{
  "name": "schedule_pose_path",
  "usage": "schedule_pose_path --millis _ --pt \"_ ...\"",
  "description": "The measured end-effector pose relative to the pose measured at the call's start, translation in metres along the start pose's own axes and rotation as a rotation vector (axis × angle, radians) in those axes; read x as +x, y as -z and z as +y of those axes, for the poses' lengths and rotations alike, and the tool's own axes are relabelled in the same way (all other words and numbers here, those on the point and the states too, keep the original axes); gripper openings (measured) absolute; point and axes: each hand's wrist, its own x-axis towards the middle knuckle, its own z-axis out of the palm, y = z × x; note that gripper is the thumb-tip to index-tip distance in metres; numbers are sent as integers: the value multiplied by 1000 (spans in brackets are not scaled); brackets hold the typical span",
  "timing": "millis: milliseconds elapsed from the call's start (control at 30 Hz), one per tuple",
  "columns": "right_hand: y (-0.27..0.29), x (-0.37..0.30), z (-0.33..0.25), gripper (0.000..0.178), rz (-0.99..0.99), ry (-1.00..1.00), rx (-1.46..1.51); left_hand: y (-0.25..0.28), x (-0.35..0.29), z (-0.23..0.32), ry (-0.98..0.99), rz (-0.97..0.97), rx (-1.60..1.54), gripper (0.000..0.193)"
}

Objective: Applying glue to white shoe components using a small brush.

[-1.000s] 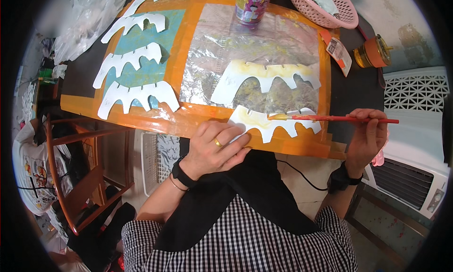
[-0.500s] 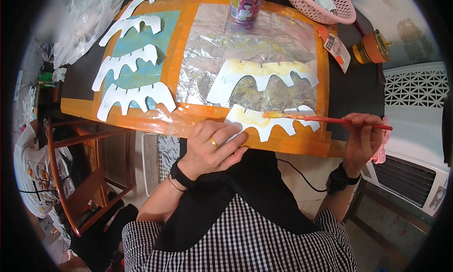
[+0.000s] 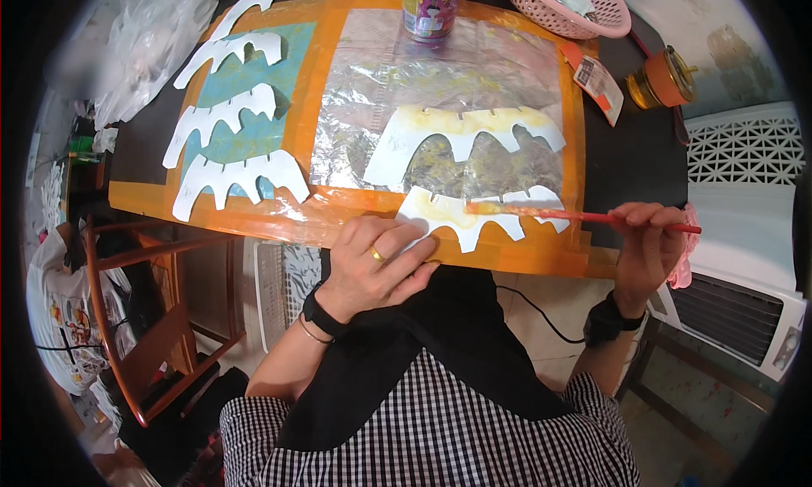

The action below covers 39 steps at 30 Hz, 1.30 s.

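At the table's near edge lies a white scalloped cutout, its upper band smeared pale yellow. My left hand, a gold ring on one finger, grips its left end, with fingers bent together on it; the contact is partly hidden. My right hand pinches the handle of a slim red paintbrush. The brush lies almost level, and its yellowish tip touches the cutout's upper band. Just beyond is a larger scalloped cutout, yellow along its notched top edge. Both lie on or beside a clear plastic sheet taped down with orange tape.
More white cutouts lie at the left, several over a teal patch. A purple can stands at the back, near a pink basket. An amber jar sits right. A wooden chair stands left below the table.
The tabletop and its things sit slightly farther left in view. Both hands keep nearly the same pose, and the brush tip still rests on the near cutout.
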Motion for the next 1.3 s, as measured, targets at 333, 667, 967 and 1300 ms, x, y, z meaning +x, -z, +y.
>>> schedule_pose_path --millis 333,667,967,1300 --pt "11 -1 0 5 -105 -25 43 0 -1 0 0 2 5 30" --pt "17 2 -1 5 -42 8 33 0 -1 0 8 -3 3 29" --pt "14 2 0 8 2 26 -7 2 0 1 13 -10 7 28" --pt "16 1 3 6 53 12 -10 5 2 3 28 -36 -21 32"
